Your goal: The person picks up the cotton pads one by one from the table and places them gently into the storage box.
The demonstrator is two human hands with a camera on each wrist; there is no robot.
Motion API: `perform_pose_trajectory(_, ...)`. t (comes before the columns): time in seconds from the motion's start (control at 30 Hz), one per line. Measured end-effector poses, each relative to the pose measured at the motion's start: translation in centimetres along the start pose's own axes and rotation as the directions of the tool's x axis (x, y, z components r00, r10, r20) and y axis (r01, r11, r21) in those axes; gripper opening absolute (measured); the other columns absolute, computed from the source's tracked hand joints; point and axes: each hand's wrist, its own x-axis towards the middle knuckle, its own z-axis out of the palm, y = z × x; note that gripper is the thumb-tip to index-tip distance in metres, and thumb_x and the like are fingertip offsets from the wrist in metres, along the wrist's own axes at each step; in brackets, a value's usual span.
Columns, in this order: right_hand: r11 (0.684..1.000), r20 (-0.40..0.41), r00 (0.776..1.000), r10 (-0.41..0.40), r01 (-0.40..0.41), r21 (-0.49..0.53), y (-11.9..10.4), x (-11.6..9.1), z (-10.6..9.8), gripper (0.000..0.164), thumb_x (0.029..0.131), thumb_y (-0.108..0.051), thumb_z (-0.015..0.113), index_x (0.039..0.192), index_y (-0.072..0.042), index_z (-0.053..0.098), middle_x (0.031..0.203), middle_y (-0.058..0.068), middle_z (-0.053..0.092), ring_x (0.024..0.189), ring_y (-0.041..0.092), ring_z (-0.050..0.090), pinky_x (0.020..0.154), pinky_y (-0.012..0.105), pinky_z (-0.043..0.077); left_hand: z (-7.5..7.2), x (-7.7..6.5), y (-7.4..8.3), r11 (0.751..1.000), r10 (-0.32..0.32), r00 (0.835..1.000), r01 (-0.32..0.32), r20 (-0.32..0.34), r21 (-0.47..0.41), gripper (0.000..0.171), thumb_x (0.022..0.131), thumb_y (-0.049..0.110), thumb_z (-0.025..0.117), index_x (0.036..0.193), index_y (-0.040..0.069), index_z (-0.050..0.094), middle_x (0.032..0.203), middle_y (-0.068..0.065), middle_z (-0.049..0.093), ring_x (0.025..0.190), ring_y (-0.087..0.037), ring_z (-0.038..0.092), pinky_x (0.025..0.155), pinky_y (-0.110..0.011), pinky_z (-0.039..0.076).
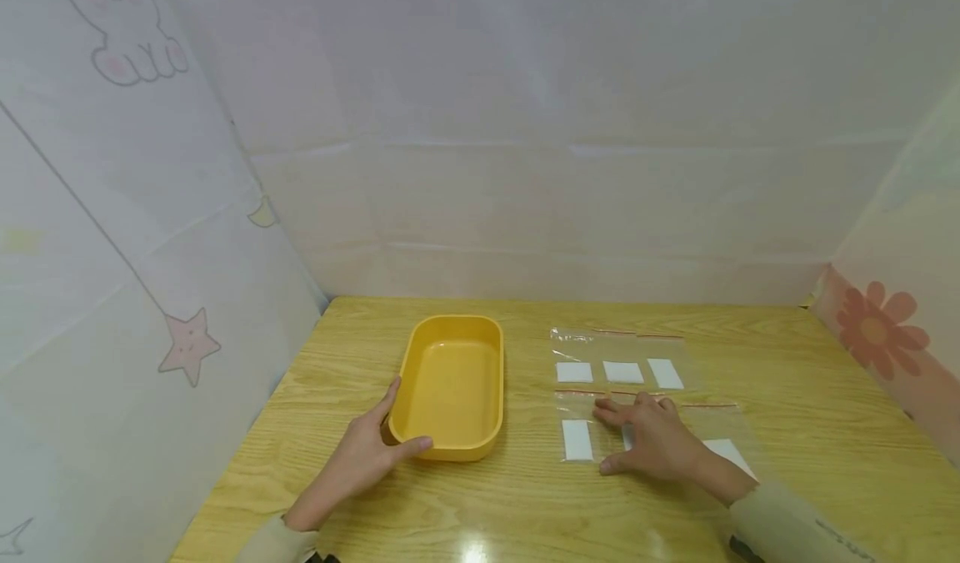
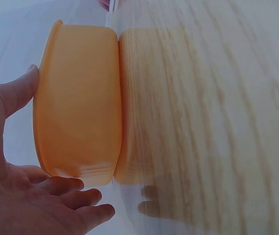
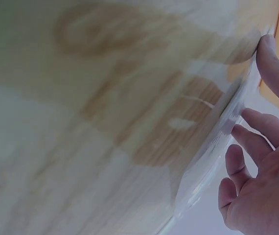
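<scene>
A yellow rectangular basin [image 1: 450, 388] stands on the table in the head view. My left hand [image 1: 365, 450] is at its near left corner, thumb on the near rim and fingers along the left side. In the left wrist view those fingers [image 2: 81, 198] look loosely extended beside the basin's wall [image 2: 81, 98]. My right hand [image 1: 651, 438] lies over the middle clear zip bag of the front row, fingertips on or just above the plastic. A white label of that bag shows partly under the hand. In the right wrist view the thumb [image 3: 276, 63] reaches down to the tabletop.
Beside the right hand are the front row's left bag [image 1: 577, 440] and right bag [image 1: 727, 454], each with a white label. Behind lie three more clear bags [image 1: 622, 350] with red zip lines. The wooden table [image 1: 525, 513] ends at a pale cloth backdrop [image 1: 562, 213].
</scene>
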Motion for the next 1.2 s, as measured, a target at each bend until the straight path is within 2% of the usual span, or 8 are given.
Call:
perform_pose_trajectory(0.17,1.000,0.002,1.000,0.003,-0.003,0.007,0.02,0.00,0.09,0.087,0.071,-0.062,0.088,0.135,-0.006,0.073,0.149,0.011,0.060,0.084,0.010,0.037,0.076,0.038,0.027,-0.02,-0.01,0.08,1.000,-0.005,1.000,0.005,0.002,0.003,0.112,0.087,0.056,0.084,0.168,0.009,0.022,0.164,-0.019,0.037,0.150,-0.042,0.036,0.120,-0.064,0.031)
perform_pose_trajectory(0.3,0.999,-0.035,0.999,-0.021,0.021,0.026,0.01,0.03,0.13,0.086,0.071,-0.063,0.088,0.135,-0.007,0.073,0.148,0.015,0.060,0.092,0.014,0.044,0.078,0.041,0.029,0.01,-0.02,0.05,1.000,-0.007,1.000,0.007,0.000,0.006,0.113,0.086,0.057,0.084,0.168,0.008,0.023,0.164,-0.019,0.038,0.149,-0.042,0.037,0.120,-0.065,0.031)
perform_pose_trajectory(0.4,0.999,-0.096,0.995,-0.031,0.034,0.032,-0.01,0.07,0.12,0.087,0.070,-0.063,0.089,0.136,-0.008,0.072,0.142,0.017,0.063,0.106,0.025,0.052,0.085,0.050,0.034,0.05,-0.01,0.05,1.000,-0.013,1.000,0.013,-0.002,0.004,0.114,0.085,0.057,0.085,0.168,0.009,0.023,0.163,-0.019,0.039,0.149,-0.042,0.038,0.120,-0.064,0.032)
perform_pose_trajectory(0.53,1.000,-0.121,0.993,-0.010,0.013,0.024,-0.05,0.24,-0.01,0.093,0.068,-0.065,0.091,0.140,-0.010,0.070,0.126,0.007,0.061,0.115,0.032,0.052,0.091,0.060,0.034,0.03,-0.02,0.14,1.000,-0.014,1.000,0.014,-0.006,0.009,0.112,0.086,0.055,0.085,0.168,0.008,0.024,0.162,-0.020,0.040,0.148,-0.042,0.040,0.118,-0.064,0.035)
perform_pose_trajectory(0.67,1.000,-0.056,0.998,-0.008,0.007,-0.021,-0.07,0.48,-0.07,0.099,0.068,-0.071,0.088,0.144,-0.010,0.068,0.120,0.002,0.054,0.113,0.029,0.048,0.088,0.057,0.033,-0.03,-0.01,0.16,1.000,-0.009,1.000,0.009,-0.007,0.009,0.112,0.087,0.054,0.085,0.167,0.007,0.024,0.162,-0.020,0.040,0.148,-0.042,0.039,0.118,-0.064,0.034)
perform_pose_trajectory(0.77,0.999,-0.027,0.999,-0.018,0.017,-0.046,-0.06,0.56,-0.01,0.098,0.070,-0.072,0.086,0.143,-0.010,0.068,0.119,0.000,0.051,0.112,0.026,0.045,0.086,0.053,0.032,-0.05,-0.01,0.19,1.000,-0.009,1.000,0.009,-0.006,0.004,0.112,0.086,0.054,0.085,0.167,0.006,0.024,0.163,-0.020,0.040,0.149,-0.041,0.039,0.119,-0.063,0.034)
perform_pose_trajectory(1.0,1.000,-0.012,1.000,-0.021,0.021,-0.024,-0.14,0.57,0.24,0.091,0.072,-0.069,0.086,0.137,-0.007,0.072,0.113,-0.003,0.050,0.103,0.022,0.043,0.083,0.050,0.030,-0.07,-0.04,0.19,1.000,-0.011,1.000,0.011,-0.008,0.011,0.112,0.086,0.055,0.085,0.167,0.007,0.024,0.162,-0.020,0.040,0.148,-0.042,0.039,0.118,-0.063,0.035)
perform_pose_trajectory(1.2,1.000,-0.017,1.000,-0.021,0.021,0.003,-0.26,0.63,0.22,0.083,0.072,-0.064,0.088,0.132,-0.009,0.076,0.106,-0.008,0.047,0.094,0.018,0.039,0.082,0.049,0.028,-0.05,0.01,0.07,1.000,-0.009,1.000,0.009,-0.007,0.006,0.112,0.086,0.054,0.085,0.167,0.008,0.024,0.163,-0.020,0.040,0.149,-0.041,0.039,0.119,-0.062,0.035)
